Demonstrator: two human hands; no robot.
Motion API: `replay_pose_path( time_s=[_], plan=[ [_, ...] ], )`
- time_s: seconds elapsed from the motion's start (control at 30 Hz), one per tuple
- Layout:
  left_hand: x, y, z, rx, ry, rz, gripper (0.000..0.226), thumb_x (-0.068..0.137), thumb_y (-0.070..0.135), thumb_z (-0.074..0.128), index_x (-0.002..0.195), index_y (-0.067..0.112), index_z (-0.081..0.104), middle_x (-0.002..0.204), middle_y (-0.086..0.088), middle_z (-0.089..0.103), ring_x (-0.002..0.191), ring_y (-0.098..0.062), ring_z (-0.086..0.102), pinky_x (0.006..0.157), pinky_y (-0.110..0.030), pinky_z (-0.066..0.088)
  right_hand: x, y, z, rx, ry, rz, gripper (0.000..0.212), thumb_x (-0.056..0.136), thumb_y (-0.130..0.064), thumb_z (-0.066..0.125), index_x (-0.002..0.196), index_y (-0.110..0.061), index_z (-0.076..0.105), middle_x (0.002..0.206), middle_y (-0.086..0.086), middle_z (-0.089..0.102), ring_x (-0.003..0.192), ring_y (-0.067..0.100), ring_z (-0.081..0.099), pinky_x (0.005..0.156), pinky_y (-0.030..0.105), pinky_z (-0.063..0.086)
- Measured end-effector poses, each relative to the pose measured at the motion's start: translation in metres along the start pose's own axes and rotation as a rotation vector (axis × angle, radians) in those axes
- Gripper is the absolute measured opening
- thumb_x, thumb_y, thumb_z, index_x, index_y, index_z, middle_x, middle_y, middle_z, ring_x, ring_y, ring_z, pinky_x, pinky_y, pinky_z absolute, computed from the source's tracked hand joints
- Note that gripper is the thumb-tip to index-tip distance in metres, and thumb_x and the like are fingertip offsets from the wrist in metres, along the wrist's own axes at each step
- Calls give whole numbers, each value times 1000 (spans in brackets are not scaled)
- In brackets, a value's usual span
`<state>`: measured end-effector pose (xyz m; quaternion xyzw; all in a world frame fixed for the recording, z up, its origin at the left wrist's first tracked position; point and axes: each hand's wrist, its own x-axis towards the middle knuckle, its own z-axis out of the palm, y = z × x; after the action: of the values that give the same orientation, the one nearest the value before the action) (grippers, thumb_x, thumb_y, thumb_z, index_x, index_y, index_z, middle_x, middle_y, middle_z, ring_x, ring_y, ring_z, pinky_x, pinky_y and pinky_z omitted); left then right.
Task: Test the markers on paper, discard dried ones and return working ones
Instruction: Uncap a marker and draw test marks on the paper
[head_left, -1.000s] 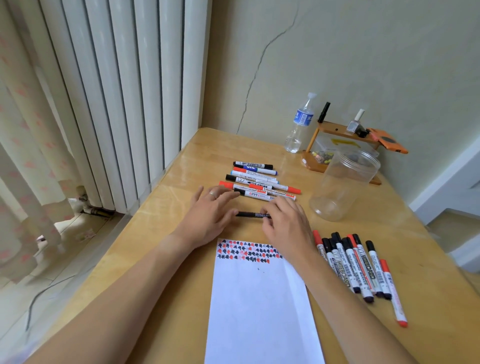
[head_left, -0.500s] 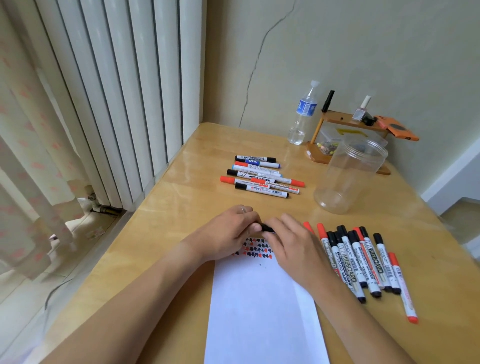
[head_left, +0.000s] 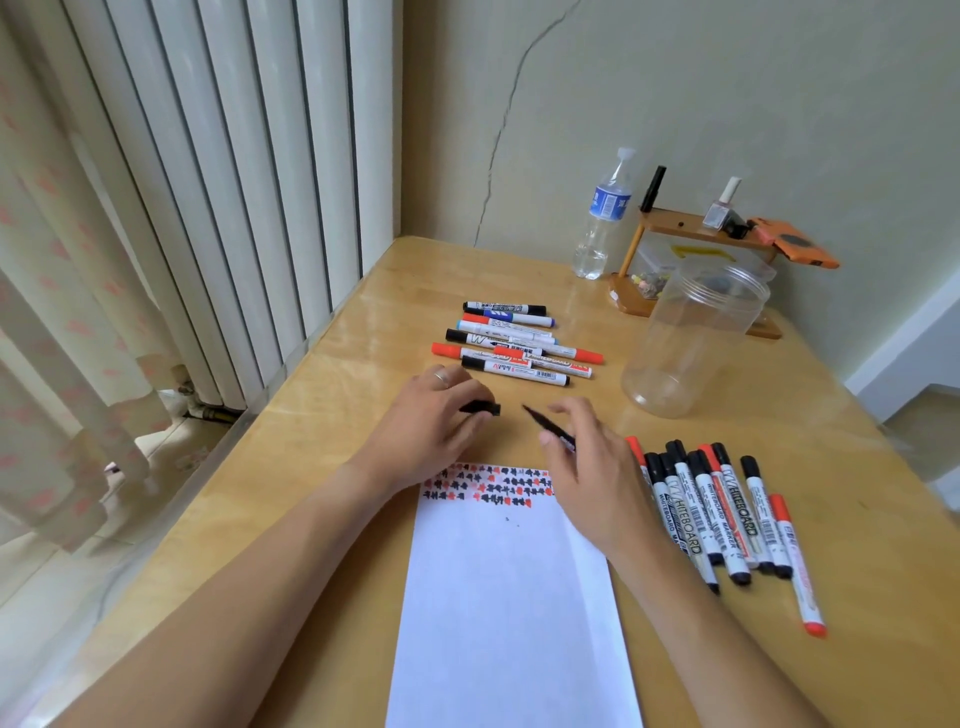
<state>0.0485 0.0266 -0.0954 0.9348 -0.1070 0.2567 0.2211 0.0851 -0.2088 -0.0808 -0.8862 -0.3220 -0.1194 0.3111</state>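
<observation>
My left hand (head_left: 426, 431) pinches a black marker cap (head_left: 482, 407) just above the paper's top edge. My right hand (head_left: 587, 467) grips the uncapped black marker (head_left: 545, 426), its tip pointing up and left toward the cap, a small gap between them. The white paper (head_left: 509, 597) lies in front of me with rows of red and black test marks (head_left: 488, 486) along its top. One group of markers (head_left: 514, 345) lies beyond my hands. A second group of markers (head_left: 722, 512) lies right of the paper.
A clear plastic jar (head_left: 691, 343) stands open at the right rear. Behind it are a water bottle (head_left: 602, 218) and a small wooden rack (head_left: 696, 244) with bottles against the wall. White vertical blinds (head_left: 234, 182) hang along the table's left edge.
My hands lifted the black marker off the table toward the paper, then pulled apart. The cap came off in my left hand and the marker body stayed in my right.
</observation>
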Motion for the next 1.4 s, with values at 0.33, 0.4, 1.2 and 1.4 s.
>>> replay_pose_path(
  time_s=[0.33, 0.4, 1.2, 1.4],
  plan=[
    [2, -5, 10, 13, -120, -151, 49, 101, 42, 56, 148, 34, 49, 145, 2, 52, 128, -21, 53, 110, -42, 41, -3, -22, -12, 1285, -43, 506, 34, 106, 1, 42, 127, -9, 66, 105, 15, 72, 81, 34, 73, 72, 34, 60],
    [-1, -1, 6, -47, -158, -119, 53, 100, 49, 49, 152, 40, 41, 155, 3, 42, 135, -17, 47, 116, -43, 36, -3, -20, -10, 1352, -59, 519, 34, 104, 4, 45, 129, -8, 65, 95, 10, 70, 78, 28, 71, 70, 30, 58],
    [-5, -2, 14, 146, -491, -88, 84, 83, 86, 14, 159, 50, 8, 171, 5, 9, 157, -10, -6, 125, -45, -9, -32, -7, 0, 622, -115, 397, 32, 83, -45, 73, 79, -21, 52, 53, 13, 65, 44, 35, 64, 78, 28, 38],
    [-4, -4, 13, 117, -487, -91, 83, 83, 86, 19, 158, 51, 14, 170, 6, 11, 157, -10, -4, 125, -45, -9, -30, -9, -7, 598, -119, 405, 30, 94, -9, 69, 78, -6, 43, 49, 18, 62, 36, 30, 56, 101, 46, 41]
  ],
)
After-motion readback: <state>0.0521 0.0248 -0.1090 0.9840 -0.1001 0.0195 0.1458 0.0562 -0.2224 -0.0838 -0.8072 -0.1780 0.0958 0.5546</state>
